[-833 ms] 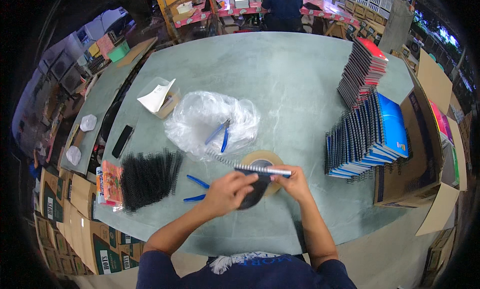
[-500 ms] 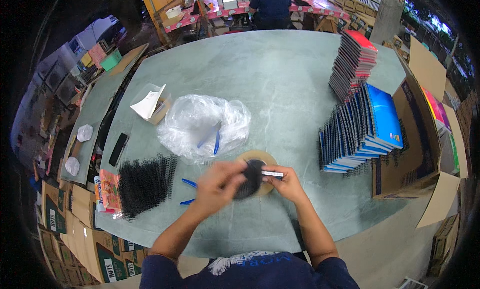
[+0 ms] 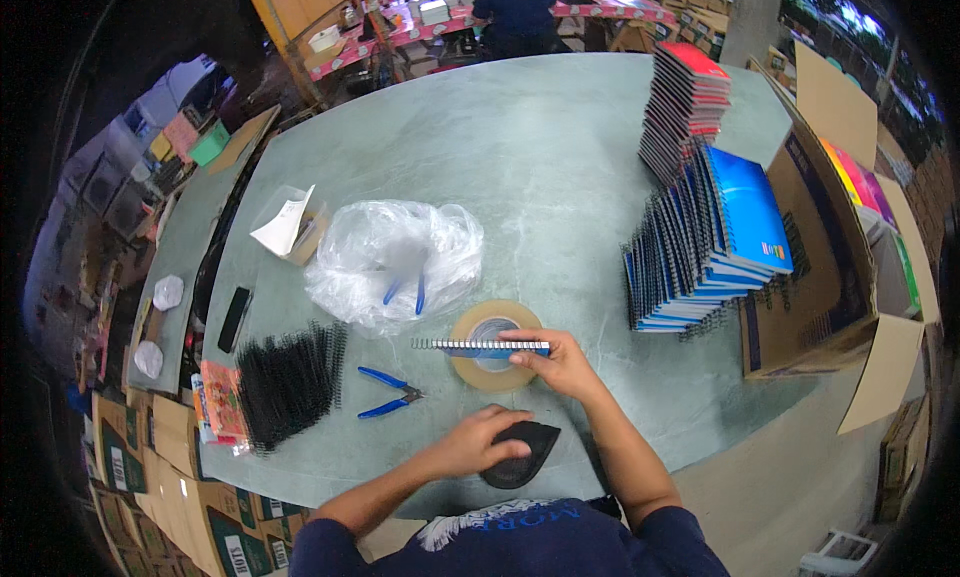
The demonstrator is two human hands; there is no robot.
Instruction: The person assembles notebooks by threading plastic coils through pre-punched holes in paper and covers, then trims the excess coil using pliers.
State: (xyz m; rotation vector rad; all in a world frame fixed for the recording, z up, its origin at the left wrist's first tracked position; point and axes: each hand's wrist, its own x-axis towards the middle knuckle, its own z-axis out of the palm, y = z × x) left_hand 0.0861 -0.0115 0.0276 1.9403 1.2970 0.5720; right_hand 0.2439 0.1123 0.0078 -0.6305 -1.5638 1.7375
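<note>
Between the thumb and fingers of my right hand [image 3: 563,365] is a small spiral notebook [image 3: 495,349], seen edge-on with a blue cover. A black spiral coil [image 3: 425,344] runs along its edge and sticks out past its left end. Under the notebook lies a large roll of clear tape [image 3: 472,377], partly covered by it. My left hand [image 3: 478,443], close to my body, grips a black rounded pad [image 3: 525,457] that tapers to a point. Blue-handled cutters [image 3: 388,392] rest on the table left of the tape, jaws toward it.
Several black coils [image 3: 290,382] are heaped at the left. Beyond the cutters lie a crumpled clear plastic bag [image 3: 395,262] with blue-handled pliers [image 3: 408,292] on it, and a small box [image 3: 292,227]. Blue notebooks [image 3: 705,242], red notebooks [image 3: 685,107] and an open carton [image 3: 815,267] stand right.
My left hand, with the black pad, has dropped from beside the notebook toward my body. The notebook, coil and tape roll are now uncovered. My view has shifted slightly.
</note>
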